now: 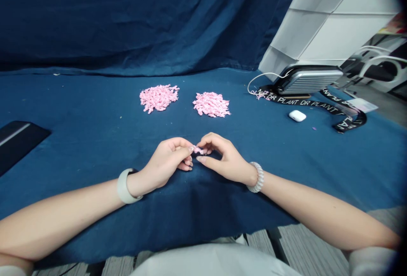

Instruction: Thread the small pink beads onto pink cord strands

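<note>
Near the front middle of the blue cloth, both hands meet around a small knobbly pink piece (198, 150), too small to tell its kind. My left hand (167, 159) pinches its left end between thumb and forefinger, the other fingers curled below. My right hand (227, 159) has its bent fingers and thumb closed about the right end; the exact contact is partly hidden. Beyond the hands lie two heaps of similar small pink pieces, the left heap (159, 97) looking a little wider than the right heap (211, 104).
At the right are a silver ribbed case (313, 81) with a white cable, a black lettered strap (297, 101), a white earbud case (297, 116) and a tiny purple bit (314, 129). A dark flat object (20, 142) lies at the left edge. Blue cloth (127, 21) hangs behind.
</note>
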`<move>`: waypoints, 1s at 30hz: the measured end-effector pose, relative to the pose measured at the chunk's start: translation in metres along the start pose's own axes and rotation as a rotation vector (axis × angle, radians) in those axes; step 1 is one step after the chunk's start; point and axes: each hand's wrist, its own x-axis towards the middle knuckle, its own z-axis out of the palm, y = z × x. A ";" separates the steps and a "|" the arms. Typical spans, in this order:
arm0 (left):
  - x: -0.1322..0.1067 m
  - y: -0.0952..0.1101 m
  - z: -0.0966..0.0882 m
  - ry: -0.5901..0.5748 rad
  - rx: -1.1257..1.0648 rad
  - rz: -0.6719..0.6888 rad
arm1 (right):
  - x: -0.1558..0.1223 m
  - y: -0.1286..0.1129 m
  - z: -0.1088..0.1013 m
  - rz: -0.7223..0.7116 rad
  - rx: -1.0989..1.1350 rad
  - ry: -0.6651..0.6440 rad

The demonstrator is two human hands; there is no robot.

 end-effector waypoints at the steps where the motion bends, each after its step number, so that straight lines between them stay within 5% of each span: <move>1: 0.000 0.000 0.000 0.003 -0.007 -0.003 | 0.000 0.000 0.000 -0.003 -0.003 -0.002; 11: 0.004 -0.007 -0.003 0.027 -0.072 -0.003 | 0.004 0.004 0.004 0.172 0.042 0.014; 30: 0.008 -0.007 0.000 0.002 -0.002 -0.008 | 0.004 0.002 0.005 0.050 -0.108 0.002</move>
